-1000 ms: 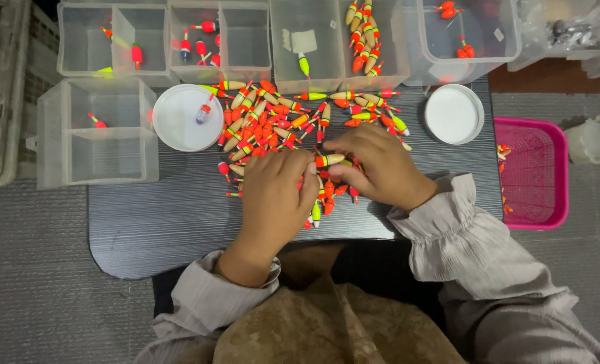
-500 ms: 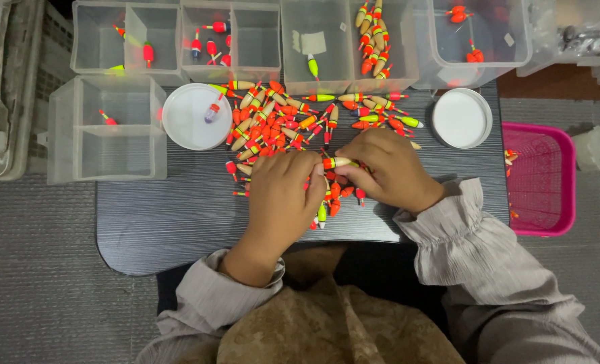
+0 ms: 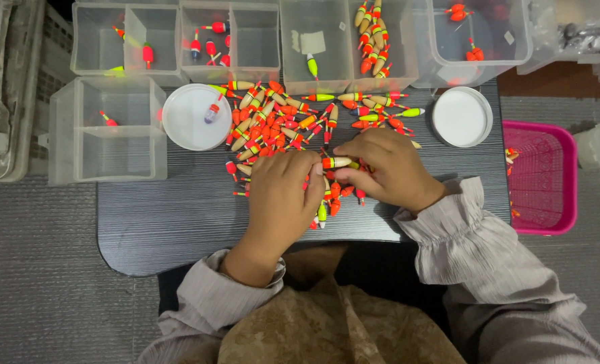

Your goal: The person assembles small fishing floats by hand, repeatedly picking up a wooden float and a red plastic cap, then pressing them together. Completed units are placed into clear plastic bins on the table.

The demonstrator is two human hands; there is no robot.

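Note:
A heap of small fishing floats [image 3: 280, 125], orange, red, cream and green, lies spread over the far half of a dark low table [image 3: 158, 222]. My left hand [image 3: 283, 192] rests palm down on the near edge of the heap, fingers curled over several floats. My right hand [image 3: 384, 165] lies beside it, and both hands pinch one cream float with an orange band [image 3: 336, 162] between their fingertips. More floats [image 3: 330, 202] poke out beneath my hands.
Clear plastic bins [image 3: 104, 128] line the table's far and left sides, some holding a few floats [image 3: 374, 34]. Two round white lids [image 3: 192, 118] [image 3: 462, 116] sit on the table. A pink basket [image 3: 543, 175] stands to the right on the grey floor.
Both hands stay close together over the near edge of the heap, fingers shifting slightly. The cream float now shows between the fingertips of both hands.

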